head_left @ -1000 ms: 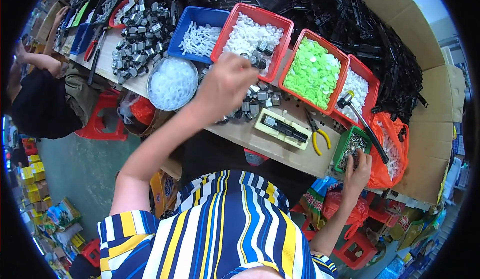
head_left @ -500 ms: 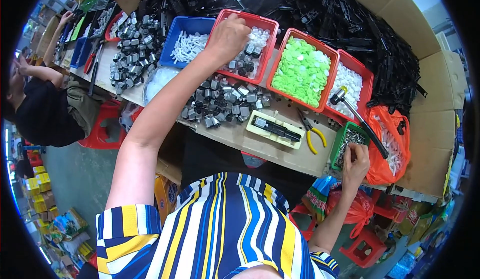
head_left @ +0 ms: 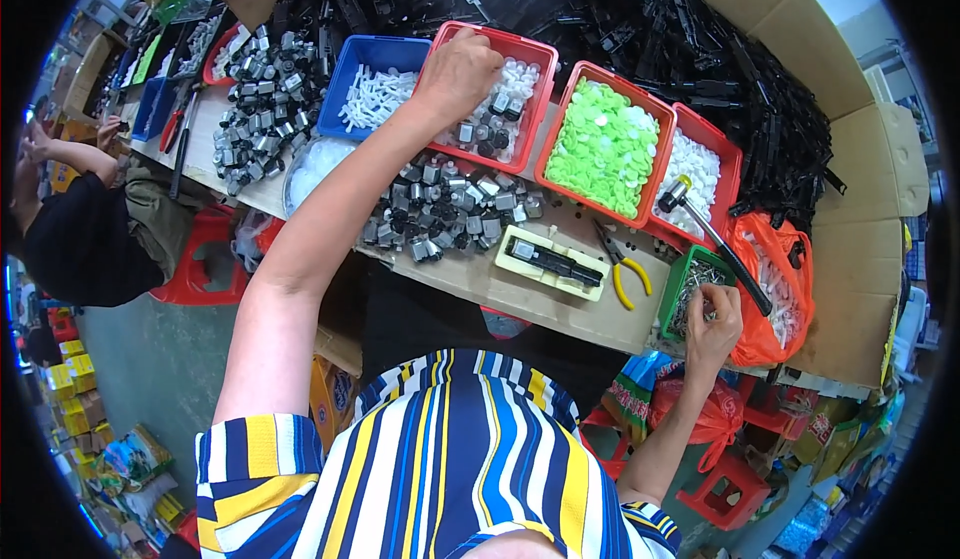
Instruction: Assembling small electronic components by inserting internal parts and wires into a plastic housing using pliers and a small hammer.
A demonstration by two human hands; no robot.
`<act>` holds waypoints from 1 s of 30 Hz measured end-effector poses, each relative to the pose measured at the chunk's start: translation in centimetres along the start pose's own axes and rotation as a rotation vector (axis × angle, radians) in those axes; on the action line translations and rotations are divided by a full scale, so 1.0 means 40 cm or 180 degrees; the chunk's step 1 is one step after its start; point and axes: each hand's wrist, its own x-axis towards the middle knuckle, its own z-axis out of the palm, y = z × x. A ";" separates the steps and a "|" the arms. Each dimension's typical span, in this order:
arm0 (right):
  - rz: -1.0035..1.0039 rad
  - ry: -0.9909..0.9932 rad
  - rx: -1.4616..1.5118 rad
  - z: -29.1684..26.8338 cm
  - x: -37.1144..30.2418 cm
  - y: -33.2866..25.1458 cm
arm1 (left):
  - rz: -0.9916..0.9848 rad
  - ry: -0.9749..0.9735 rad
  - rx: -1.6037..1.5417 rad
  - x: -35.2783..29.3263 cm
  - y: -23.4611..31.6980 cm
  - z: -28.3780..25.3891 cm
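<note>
Bins and loose heaps of small parts crowd the worktop [head_left: 605, 327] above a green floor [head_left: 130, 344] (another person [head_left: 85, 239] is at its left side), and a cream holder [head_left: 507, 262] bearing a black assembly [head_left: 560, 262] lies along the front edge. The left hand [head_left: 460, 71], fingers bent narrow, has moved from the near side of the red bin [head_left: 543, 104] to its far side; the right hand [head_left: 716, 327] stays curled at the green tray [head_left: 671, 297] by the near right corner, any grip untellable for both.
</note>
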 end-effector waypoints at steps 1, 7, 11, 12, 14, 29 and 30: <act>-0.0038 0.0031 0.0029 -0.001 0.001 -0.001 | -0.0091 -0.0038 -0.0102 0.003 -0.007 0.000; -0.0192 0.0169 0.0155 -0.007 0.000 -0.009 | -0.0116 -0.0158 -0.0183 0.028 -0.043 0.015; -0.0280 0.0226 0.0326 -0.001 0.000 -0.015 | -0.0068 -0.0153 -0.0223 0.041 -0.043 0.010; -0.0275 0.0232 0.0336 0.000 0.001 -0.023 | -0.0059 -0.0155 -0.0213 0.039 -0.041 0.005; -0.0180 0.0226 0.0638 0.002 0.002 -0.048 | -0.0268 0.0091 -0.0342 0.039 -0.012 -0.024; -0.1046 0.0002 0.1676 0.161 0.043 -0.378 | -0.2140 -0.0009 -0.4201 -0.237 0.372 -0.124; -0.1061 -0.0015 0.1670 0.165 0.042 -0.379 | -0.2075 -0.0007 -0.4128 -0.245 0.375 -0.118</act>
